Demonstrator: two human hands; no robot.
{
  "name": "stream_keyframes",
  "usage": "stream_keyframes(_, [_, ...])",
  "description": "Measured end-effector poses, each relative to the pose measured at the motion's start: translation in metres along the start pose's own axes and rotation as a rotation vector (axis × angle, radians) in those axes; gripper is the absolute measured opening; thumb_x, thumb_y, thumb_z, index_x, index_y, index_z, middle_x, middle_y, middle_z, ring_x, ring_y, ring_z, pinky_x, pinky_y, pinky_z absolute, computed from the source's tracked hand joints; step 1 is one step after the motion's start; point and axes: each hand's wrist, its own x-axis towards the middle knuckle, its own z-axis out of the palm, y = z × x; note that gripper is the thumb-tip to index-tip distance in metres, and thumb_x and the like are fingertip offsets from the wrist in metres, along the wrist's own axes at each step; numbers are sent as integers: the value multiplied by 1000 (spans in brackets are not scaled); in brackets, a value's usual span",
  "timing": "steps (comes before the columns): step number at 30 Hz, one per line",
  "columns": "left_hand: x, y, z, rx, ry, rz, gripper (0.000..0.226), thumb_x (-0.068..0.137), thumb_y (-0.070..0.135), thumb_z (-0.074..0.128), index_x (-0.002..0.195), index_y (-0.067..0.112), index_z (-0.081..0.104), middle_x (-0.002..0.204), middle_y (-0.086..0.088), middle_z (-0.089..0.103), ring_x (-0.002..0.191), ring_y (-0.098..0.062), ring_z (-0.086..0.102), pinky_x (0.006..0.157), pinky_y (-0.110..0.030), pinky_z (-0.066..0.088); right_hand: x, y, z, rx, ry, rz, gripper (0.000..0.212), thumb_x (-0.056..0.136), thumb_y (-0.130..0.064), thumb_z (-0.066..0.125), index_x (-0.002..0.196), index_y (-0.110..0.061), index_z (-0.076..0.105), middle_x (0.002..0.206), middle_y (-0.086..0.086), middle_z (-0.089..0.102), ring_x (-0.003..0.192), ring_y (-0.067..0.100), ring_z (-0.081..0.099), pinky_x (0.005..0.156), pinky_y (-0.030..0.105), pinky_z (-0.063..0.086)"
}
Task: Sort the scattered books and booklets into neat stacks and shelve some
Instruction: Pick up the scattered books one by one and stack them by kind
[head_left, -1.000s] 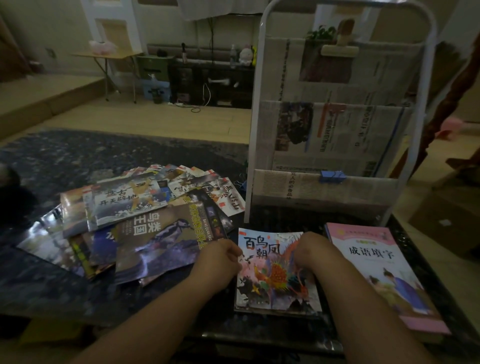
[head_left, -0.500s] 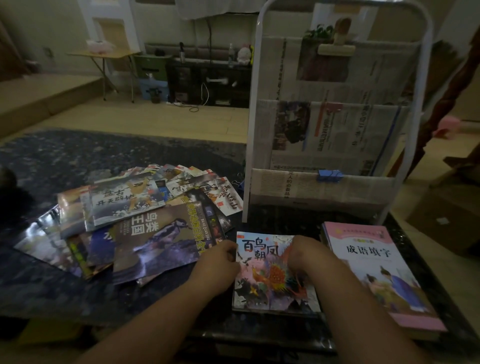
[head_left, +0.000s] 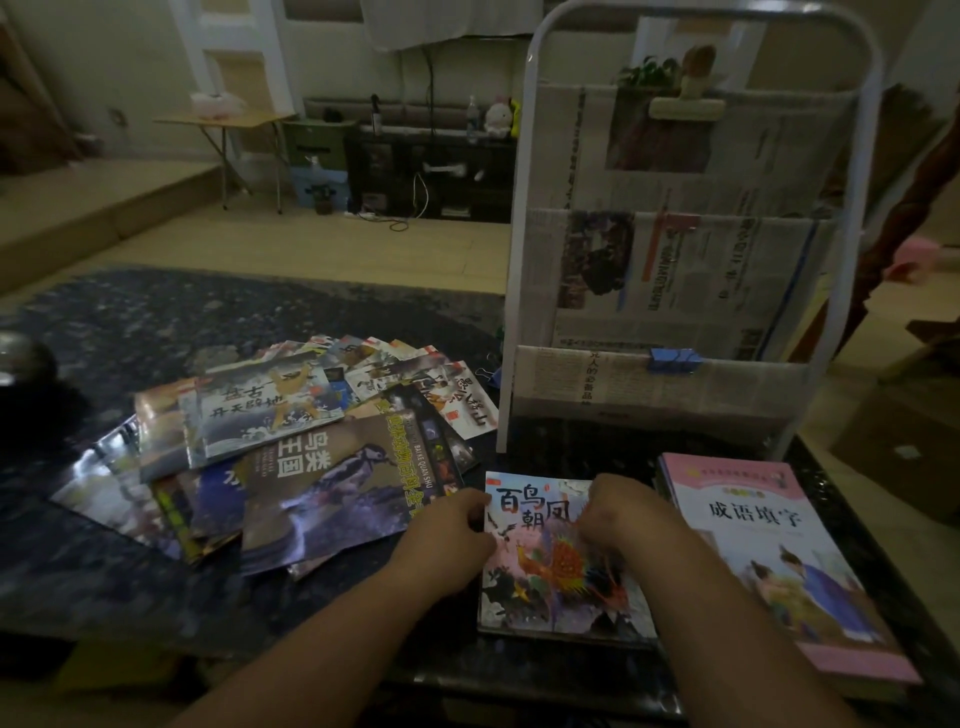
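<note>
On the worktop (head_left: 156, 322), left grip (head_left: 452, 525) and right grip (head_left: 618, 514) curl round the phoenix booklet (head_left: 550, 582) beside a tidy pink stack (head_left: 779, 561); the fanned pile (head_left: 291, 447) lies unsorted, nothing apparently shelved.

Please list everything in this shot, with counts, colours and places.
phoenix book: one, multicoloured, near table edge, between the hands
pink book: one, pink, right of the phoenix book
booklets: many, mixed colours, overlapping pile on the left
rack: one, white frame lined with newspaper, standing behind the books
blue clip: one, blue, rack's lowest tier
beige clip: one, beige, rack's top tier
table: one, dark mottled, under it all
left hand: fingers pinch the phoenix book's left edge
right hand: rests on its cover, fingers curled, grip unclear
</note>
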Motion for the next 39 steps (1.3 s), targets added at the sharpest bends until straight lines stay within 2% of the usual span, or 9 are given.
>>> stream_keyframes(6, [11, -9, -29, -15, 202, -39, 35, 87, 27, 66, 121, 27, 60, 119, 7, 64, 98, -9, 59, 85, -27, 50, -8, -18, -2, 297, 123, -215, 42, 90, -34, 65, 129, -23, 56, 129, 2, 58, 113, 19, 56, 92, 33, 49])
stream_keyframes(11, [16, -25, -59, 7, 279, -65, 39, 88, 23, 61, 127, 26, 57, 118, 2, 63, 85, -15, 66, 77, -32, 54, -11, -43, 1, 407, 137, -351, 47, 92, -31, 65, 137, -23, 52, 136, -1, 55, 121, 16, 54, 95, 28, 43])
stream_keyframes(16, [28, -46, -98, 203, 424, -69, 38, 87, 23, 62, 125, 19, 60, 126, -6, 59, 109, -23, 57, 86, -30, 46, -12, -67, 9, 495, 151, -425, 45, 92, -29, 64, 136, -24, 52, 130, -4, 58, 111, 12, 56, 93, 30, 50])
stream_keyframes(19, [33, -63, -122, 395, 467, -172, 32, 83, 35, 66, 110, 21, 57, 117, -6, 57, 106, -26, 54, 79, -35, 43, -10, -77, 13, 485, 149, -474, 41, 92, -29, 64, 132, -26, 55, 127, -4, 60, 107, 12, 57, 92, 29, 49])
stream_keyframes(21, [37, -79, -134, 451, 472, -219, 32, 81, 32, 66, 106, 18, 54, 114, -9, 56, 104, -28, 54, 83, -38, 46, -9, -84, 15, 481, 154, -495, 41, 92, -30, 64, 132, -26, 55, 125, -4, 61, 108, 13, 58, 93, 30, 49])
stream_keyframes(27, [40, -121, -144, 493, 550, -185, 61, 81, 40, 72, 130, 17, 45, 134, -8, 50, 120, -30, 49, 99, -41, 37, -6, -96, 26, 489, 131, -537, 38, 91, -29, 65, 128, -26, 58, 107, -10, 61, 100, 10, 59, 93, 32, 51])
stream_keyframes(31, [38, -121, -145, 669, 555, -228, 71, 84, 54, 63, 142, 25, 33, 139, -5, 48, 116, -29, 53, 91, -40, 42, -4, -98, 28, 482, 130, -533, 37, 91, -29, 65, 127, -27, 57, 103, -13, 59, 98, 7, 59, 90, 28, 50])
stream_keyframes(34, [34, -113, -140, 823, 510, -219, 54, 90, 53, 52, 136, 27, 38, 119, -3, 63, 109, -27, 54, 87, -39, 39, -5, -99, 28, 480, 131, -532, 36, 91, -30, 65, 126, -27, 57, 101, -14, 59, 97, 7, 59, 88, 27, 50])
stream_keyframes(39, [31, -105, -134, 840, 475, -113, 27, 92, 31, 47, 115, 19, 57, 103, -6, 63, 95, -28, 55, 80, -39, 39, -6, -95, 27, 476, 137, -523, 33, 89, -30, 66, 122, -29, 59, 105, -10, 61, 97, 8, 59, 86, 28, 50])
